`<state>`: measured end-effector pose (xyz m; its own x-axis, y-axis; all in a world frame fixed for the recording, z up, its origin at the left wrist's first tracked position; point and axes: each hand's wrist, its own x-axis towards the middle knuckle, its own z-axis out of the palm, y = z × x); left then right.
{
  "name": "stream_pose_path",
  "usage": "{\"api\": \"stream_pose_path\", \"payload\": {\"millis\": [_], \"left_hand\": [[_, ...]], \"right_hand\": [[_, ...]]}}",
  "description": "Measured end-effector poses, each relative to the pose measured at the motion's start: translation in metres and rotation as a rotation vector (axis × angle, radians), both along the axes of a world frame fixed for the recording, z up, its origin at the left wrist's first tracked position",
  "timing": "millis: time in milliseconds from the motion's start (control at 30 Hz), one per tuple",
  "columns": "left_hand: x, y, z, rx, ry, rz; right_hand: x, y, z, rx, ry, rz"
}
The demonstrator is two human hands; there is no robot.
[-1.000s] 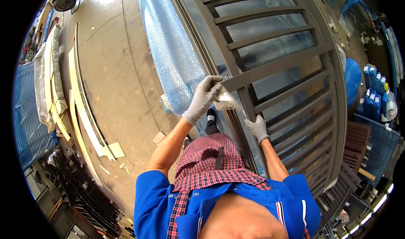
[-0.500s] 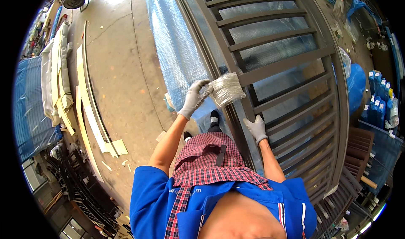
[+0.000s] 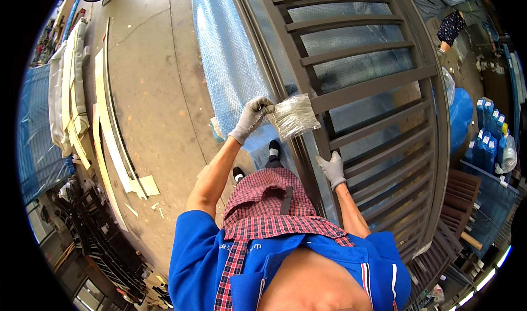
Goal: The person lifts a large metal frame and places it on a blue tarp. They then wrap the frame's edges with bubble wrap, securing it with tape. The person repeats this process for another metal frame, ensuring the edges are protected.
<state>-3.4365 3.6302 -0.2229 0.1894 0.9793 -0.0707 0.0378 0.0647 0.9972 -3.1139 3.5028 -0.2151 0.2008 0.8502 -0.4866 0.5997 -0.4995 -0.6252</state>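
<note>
My left hand [image 3: 251, 118], in a grey glove, has its fingers closed on the left edge of a crinkled piece of clear plastic wrap [image 3: 296, 116]. The wrap lies against the near side rail of a dark brown slatted metal panel [image 3: 379, 85]. My right hand [image 3: 332, 170], also gloved, grips that same rail lower down, its thumb to the left; the other fingers are partly hidden. Under the panel lies translucent bubble wrap [image 3: 351, 42]. Dark long bars [image 3: 258, 42] run along its left side.
Blue bubble wrap [image 3: 219, 58] hangs beside the bars to the floor. Wood strips [image 3: 107, 118] lie on the floor at left. Blue-wrapped bundles [image 3: 486, 146] and brown slatted panels [image 3: 458, 201] stand at right. Another person's arm [image 3: 446, 46] shows at the far right.
My left fingers have drawn together at the plastic wrap's edge. My right hand stays on the rail. The other person has come further into view at the far right.
</note>
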Motion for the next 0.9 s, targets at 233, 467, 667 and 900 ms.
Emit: {"api": "stream_pose_path", "payload": {"millis": [233,467,667,900], "left_hand": [[-0.007,0.014,0.002,-0.122,-0.194,-0.101],[-0.012,0.027,-0.005,-0.135,-0.149,-0.195],[0.006,0.041,0.042,-0.122,0.191,-0.281],[0.041,0.015,0.031,0.059,0.339,-0.041]], "right_hand": [[0.006,-0.004,0.003,-0.138,0.090,-0.071],[0.001,0.003,0.017,-0.057,0.057,-0.024],[0.006,0.001,0.005,-0.128,0.056,-0.028],[-0.013,0.011,0.041,-0.036,-0.100,-0.060]]}}
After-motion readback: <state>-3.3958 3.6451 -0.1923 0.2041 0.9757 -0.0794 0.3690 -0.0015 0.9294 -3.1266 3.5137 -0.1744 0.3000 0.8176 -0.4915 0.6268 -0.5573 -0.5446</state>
